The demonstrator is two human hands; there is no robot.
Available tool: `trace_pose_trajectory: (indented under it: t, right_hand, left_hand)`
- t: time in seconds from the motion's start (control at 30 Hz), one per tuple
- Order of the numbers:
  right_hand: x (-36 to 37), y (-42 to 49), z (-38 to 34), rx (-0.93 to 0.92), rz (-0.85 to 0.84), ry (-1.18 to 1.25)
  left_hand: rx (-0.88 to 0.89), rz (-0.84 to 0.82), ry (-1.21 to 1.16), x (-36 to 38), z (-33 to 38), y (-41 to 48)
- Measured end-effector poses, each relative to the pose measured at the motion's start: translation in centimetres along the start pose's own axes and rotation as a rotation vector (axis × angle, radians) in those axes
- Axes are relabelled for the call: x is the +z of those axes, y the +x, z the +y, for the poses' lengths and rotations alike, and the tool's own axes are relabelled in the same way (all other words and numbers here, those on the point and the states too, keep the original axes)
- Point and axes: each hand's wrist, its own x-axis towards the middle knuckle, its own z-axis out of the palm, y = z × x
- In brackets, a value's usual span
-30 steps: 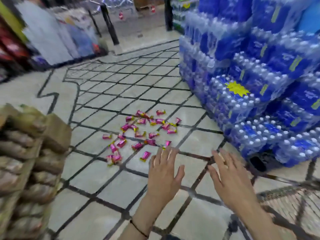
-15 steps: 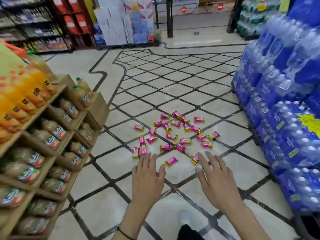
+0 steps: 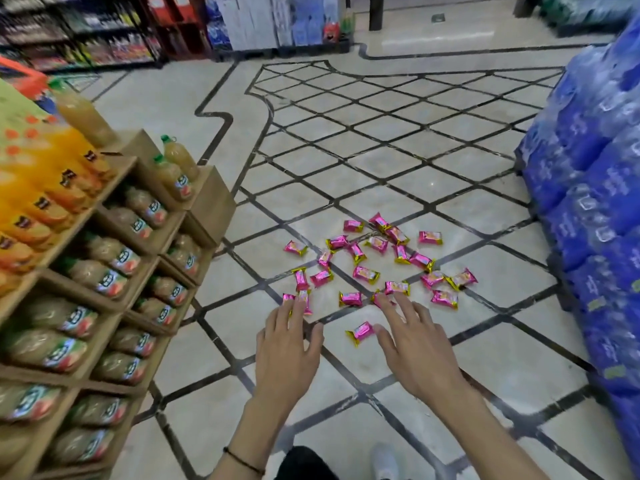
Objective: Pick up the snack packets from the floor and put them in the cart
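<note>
Our left hand (image 3: 289,344) and right hand (image 3: 414,351), fingers spread and empty, now reach closer over the snack packets (image 3: 367,273) on the floor (image 3: 502,344); picking up is about to begin.

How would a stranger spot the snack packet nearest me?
On the floor between the juice shelf and the blue water packs lies a scatter of pink packets. The nearest packet lies alone between the left hand and the right hand, apart from the cluster.
</note>
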Motion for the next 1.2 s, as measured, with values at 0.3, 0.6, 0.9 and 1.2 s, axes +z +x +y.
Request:
trace_pose_trajectory:
  t: [0.3,0.6,0.9,1.2]
  right_hand:
    - [3.7,12.1,-3.6,0.164,-0.098,0.007]
    - [7.8,22.8,-8.9,0.376,-0.176,0.141]
    - [18.5,31.8,-5.1,0.534,-0.223,0.369]
    - [46.5,44.4,4.4,0.597,-0.323,0.334]
  left_hand:
    - [0.118,-0.134,0.008,3.5,-5.7,14.3]
    - [0.312,-0.245,-0.060,6.0,-13.1,28.0]
    - [0.277,-0.337,-0.148,17.2,-19.0,35.4]
    - [0.248,-0.447,-0.100,44.3,-26.9,39.7]
